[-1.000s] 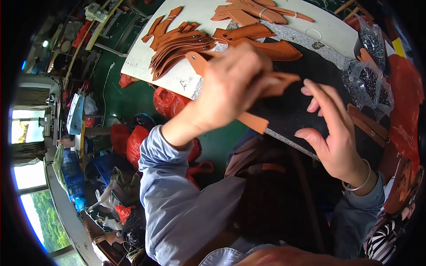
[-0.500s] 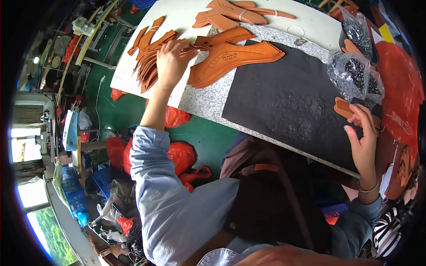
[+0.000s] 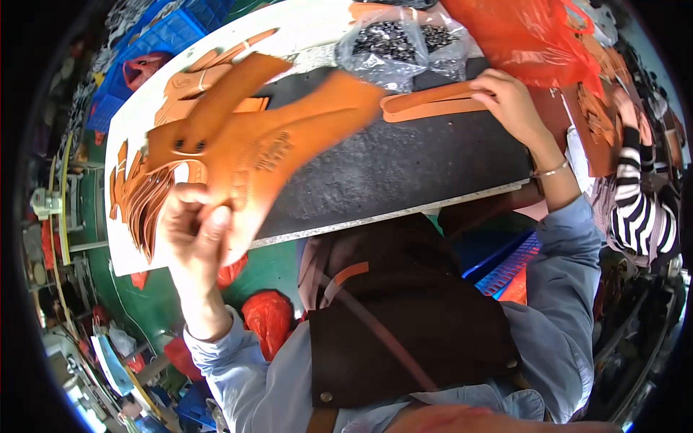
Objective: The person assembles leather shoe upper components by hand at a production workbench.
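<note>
Left hand, lower left of frame, fingers clenched around the lower end of a large orange leather piece lifted above the table; the piece is motion-blurred, its outline soft, two small dark holes near its upper left, stitched pattern barely readable. It hides part of the stack of orange leather cut-outs fanned at the left edge of the white table, and covers the left end of the dark grey work mat. Right hand, upper right, fingers curled down grasping the end of a long narrow orange strap piece lying flat on the mat's top edge; fingertips are hidden under the hand, so the exact grip is unclear. Clear plastic bag at top centre holds small dark metal bits, too small to identify. Orange-red plastic bag at upper right, contents not visible, cut off by the frame top. Blue crate at upper left, contents hard to make out. Another person's striped sleeve at right edge, mostly cut off. More brown leather parts beside it, blurred.
</note>
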Demonstrator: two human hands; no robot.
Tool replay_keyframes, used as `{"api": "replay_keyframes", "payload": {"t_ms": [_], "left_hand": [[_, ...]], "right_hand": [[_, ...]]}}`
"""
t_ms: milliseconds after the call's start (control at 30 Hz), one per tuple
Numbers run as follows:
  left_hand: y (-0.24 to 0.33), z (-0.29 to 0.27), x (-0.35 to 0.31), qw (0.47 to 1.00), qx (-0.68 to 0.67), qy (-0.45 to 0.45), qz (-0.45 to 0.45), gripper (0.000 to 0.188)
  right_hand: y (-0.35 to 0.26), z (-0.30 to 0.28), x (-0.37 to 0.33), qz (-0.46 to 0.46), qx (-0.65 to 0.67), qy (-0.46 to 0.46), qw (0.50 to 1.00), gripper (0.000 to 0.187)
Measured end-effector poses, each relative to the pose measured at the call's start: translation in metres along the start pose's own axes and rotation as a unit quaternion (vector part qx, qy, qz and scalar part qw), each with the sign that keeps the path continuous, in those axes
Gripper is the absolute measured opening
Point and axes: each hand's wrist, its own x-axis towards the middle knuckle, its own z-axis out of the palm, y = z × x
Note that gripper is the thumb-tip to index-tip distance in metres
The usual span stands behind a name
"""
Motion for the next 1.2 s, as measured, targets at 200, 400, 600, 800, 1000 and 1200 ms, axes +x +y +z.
{"api": "replay_keyframes", "payload": {"t_ms": [200, 400, 600, 800, 1000, 1200], "left_hand": [[-0.055, 0.082, -0.003, 0.975, 0.167, -0.015, -0.146, 0.013], [-0.063, 0.091, -0.016, 0.895, 0.435, -0.011, 0.098, 0.042], [-0.058, 0.067, -0.038, 0.854, 0.465, -0.134, 0.193, 0.041], [-0.072, 0.058, -0.053, 0.870, 0.405, -0.084, 0.267, 0.034], [-0.087, 0.063, -0.055, 0.904, 0.309, 0.012, 0.296, 0.035], [-0.075, 0.062, -0.044, 0.878, 0.380, -0.048, 0.286, 0.039]], "right_hand": [[0.007, 0.022, 0.017, -0.079, -0.048, -0.055, 0.994, 0.020], [-0.009, 0.018, 0.008, -0.076, -0.080, 0.003, 0.994, 0.018], [-0.022, 0.014, -0.019, -0.179, -0.184, 0.213, 0.943, 0.012], [-0.063, 0.009, -0.016, -0.198, -0.078, 0.222, 0.952, 0.017], [-0.104, 0.012, 0.014, -0.080, 0.241, -0.221, 0.942, 0.006], [-0.114, 0.037, 0.044, -0.113, 0.234, -0.230, 0.938, 0.009]]}}
